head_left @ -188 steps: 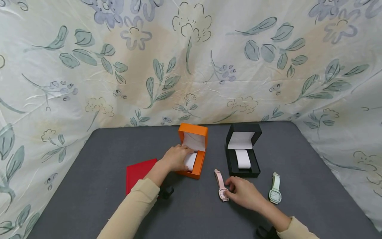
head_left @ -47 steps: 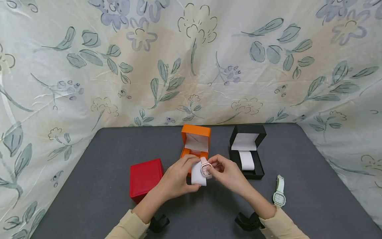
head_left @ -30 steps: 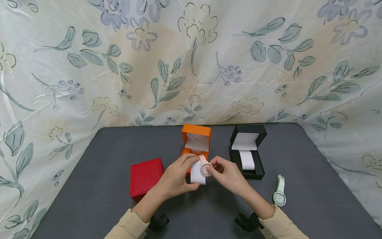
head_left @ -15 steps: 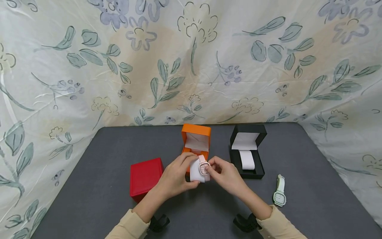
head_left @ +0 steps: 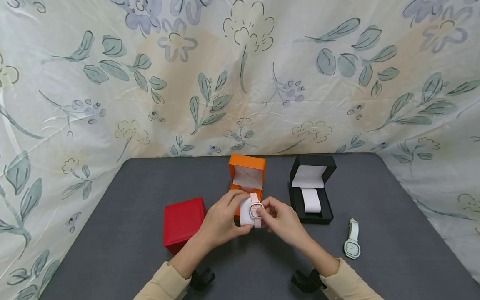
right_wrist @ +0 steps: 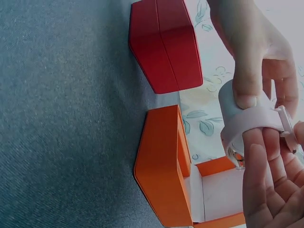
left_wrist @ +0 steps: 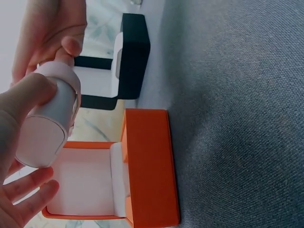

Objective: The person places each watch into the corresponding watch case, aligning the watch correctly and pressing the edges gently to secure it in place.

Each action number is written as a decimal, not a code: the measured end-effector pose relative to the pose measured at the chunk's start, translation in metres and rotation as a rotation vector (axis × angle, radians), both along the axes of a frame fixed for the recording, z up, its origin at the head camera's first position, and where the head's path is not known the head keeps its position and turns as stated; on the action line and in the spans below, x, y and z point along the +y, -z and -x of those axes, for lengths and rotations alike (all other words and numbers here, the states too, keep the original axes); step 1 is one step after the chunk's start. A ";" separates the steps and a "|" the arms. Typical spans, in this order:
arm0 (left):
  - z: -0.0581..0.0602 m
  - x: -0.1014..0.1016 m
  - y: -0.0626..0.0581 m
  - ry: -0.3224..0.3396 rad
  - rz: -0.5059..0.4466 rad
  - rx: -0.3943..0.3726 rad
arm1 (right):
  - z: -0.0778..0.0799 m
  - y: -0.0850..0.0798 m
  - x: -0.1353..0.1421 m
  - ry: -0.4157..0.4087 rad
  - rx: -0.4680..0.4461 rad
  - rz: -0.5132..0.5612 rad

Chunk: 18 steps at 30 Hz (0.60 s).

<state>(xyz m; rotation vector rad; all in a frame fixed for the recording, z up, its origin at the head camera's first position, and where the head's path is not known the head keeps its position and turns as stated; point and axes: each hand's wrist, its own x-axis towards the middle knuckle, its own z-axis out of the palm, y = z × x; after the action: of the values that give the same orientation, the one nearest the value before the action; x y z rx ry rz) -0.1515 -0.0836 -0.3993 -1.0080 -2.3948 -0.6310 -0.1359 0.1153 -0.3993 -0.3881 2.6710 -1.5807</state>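
My left hand (head_left: pixel 222 218) grips a white watch cushion (head_left: pixel 245 212) between thumb and fingers, held up in front of the open orange box (head_left: pixel 247 161). My right hand (head_left: pixel 286 223) pinches a pink watch (head_left: pixel 256 210) by its case. In the right wrist view the pink strap (right_wrist: pixel 251 118) loops round one end of the cushion (right_wrist: pixel 228 97), and its buckle end hangs apart from the case side. The left thumb presses the cushion beside the strap. From the left wrist view, the cushion's flat end (left_wrist: pixel 40 142) faces the camera and the dial is hidden.
A black box (head_left: pixel 325 212) stands open at the right with a white cushion inside. A closed red box (head_left: pixel 183 223) is left of the hands. On the grey table (head_left: pixel 390 233) lies a pale green watch (head_left: pixel 352 239). Floral cloth (head_left: pixel 240 83) hangs behind.
Earlier the cushion sat in the orange box and the pink watch lay on the table; both are now in hand. Over the last second the watch has shifted left onto the cushion.
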 end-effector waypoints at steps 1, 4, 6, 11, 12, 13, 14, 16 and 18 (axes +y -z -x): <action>0.000 0.001 0.000 -0.003 -0.002 0.002 | 0.000 0.000 0.000 0.002 -0.006 0.013; 0.000 0.001 -0.001 -0.010 -0.005 -0.002 | 0.000 -0.001 0.000 0.007 -0.011 0.035; 0.000 0.002 -0.002 -0.014 -0.005 -0.006 | -0.001 -0.001 0.000 0.000 -0.009 0.050; 0.000 0.001 -0.001 -0.020 -0.003 -0.021 | -0.001 0.000 0.002 -0.039 0.005 0.077; 0.000 0.001 -0.001 -0.020 -0.002 -0.023 | -0.001 0.001 0.002 -0.046 0.013 0.075; 0.000 0.001 -0.001 -0.019 -0.002 -0.024 | -0.001 0.001 0.003 -0.053 0.026 0.070; 0.000 0.001 0.000 -0.019 -0.002 -0.026 | -0.002 0.002 0.004 -0.056 0.047 0.057; 0.001 0.000 0.000 -0.016 -0.002 -0.027 | -0.001 0.003 0.007 -0.064 0.098 0.023; 0.001 0.000 0.000 -0.012 -0.001 -0.030 | -0.001 0.004 0.010 -0.088 0.160 -0.002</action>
<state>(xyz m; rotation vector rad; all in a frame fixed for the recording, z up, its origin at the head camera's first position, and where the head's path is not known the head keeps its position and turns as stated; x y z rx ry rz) -0.1520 -0.0837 -0.3995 -0.9895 -2.4247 -0.6471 -0.1349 0.1251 -0.4032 -0.6484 2.7256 -1.5863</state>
